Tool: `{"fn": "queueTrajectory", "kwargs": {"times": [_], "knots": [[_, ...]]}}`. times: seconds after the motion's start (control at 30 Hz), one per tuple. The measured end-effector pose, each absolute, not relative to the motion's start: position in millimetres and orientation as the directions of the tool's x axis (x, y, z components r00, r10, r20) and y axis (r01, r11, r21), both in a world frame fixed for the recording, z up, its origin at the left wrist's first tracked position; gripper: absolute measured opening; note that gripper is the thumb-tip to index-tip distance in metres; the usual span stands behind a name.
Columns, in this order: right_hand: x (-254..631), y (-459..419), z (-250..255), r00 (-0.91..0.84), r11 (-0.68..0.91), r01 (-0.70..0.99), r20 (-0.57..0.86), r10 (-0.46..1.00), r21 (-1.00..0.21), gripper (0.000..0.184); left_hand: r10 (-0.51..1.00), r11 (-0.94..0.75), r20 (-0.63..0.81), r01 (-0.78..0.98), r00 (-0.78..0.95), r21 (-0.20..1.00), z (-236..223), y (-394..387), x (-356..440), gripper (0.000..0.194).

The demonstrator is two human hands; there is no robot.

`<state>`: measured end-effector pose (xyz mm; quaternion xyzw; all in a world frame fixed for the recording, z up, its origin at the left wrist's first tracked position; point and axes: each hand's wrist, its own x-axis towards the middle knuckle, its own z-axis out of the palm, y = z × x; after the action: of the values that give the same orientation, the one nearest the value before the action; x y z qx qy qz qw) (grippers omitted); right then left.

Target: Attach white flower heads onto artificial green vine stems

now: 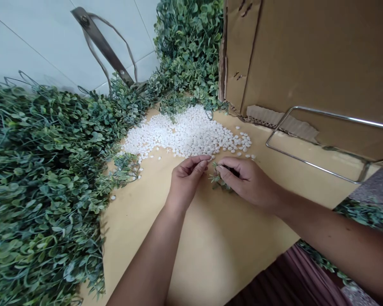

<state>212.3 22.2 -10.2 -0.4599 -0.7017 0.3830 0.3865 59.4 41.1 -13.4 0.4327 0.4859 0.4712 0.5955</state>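
Observation:
My left hand (191, 171) is closed in a pinch, thumb against forefinger, on a small white piece (210, 157) whose edge just shows at the fingertips. Close to its right, my right hand (244, 178) is closed around a sprig of green artificial leaves (219, 180); the leaves hang below the fingers and the stem end points toward the left hand. A small gap separates the two hands. Beyond them a spread heap of small white pieces (191, 131) lies on the tan board (207, 238).
Piled artificial foliage (44, 170) lines the left side, with more foliage (191, 46) behind the heap. A large cardboard box (312, 55) stands at the back right. In front of it is a bent metal wire frame (315, 163). A dark metal strip (105, 49) leans against the tiled wall.

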Motion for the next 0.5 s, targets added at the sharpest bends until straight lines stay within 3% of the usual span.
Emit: {"fn": "queueTrajectory", "kwargs": {"times": [0.23, 0.5], "knots": [[208.6, 19.6, -12.0, -0.250, 0.217, 0.314, 0.140, 0.958, -0.924, 0.024, 0.952, 0.288, -0.261, -0.184, 0.158, 0.940, -7.6, 37.6, 59.5, 0.019], [208.2, 19.1, -9.9, -0.220, 0.175, 0.287, 0.113, 0.969, -0.942, 0.026, 0.956, 0.282, -0.260, -0.177, 0.139, 0.943, -7.6, 34.7, 62.4, 0.019]]}}
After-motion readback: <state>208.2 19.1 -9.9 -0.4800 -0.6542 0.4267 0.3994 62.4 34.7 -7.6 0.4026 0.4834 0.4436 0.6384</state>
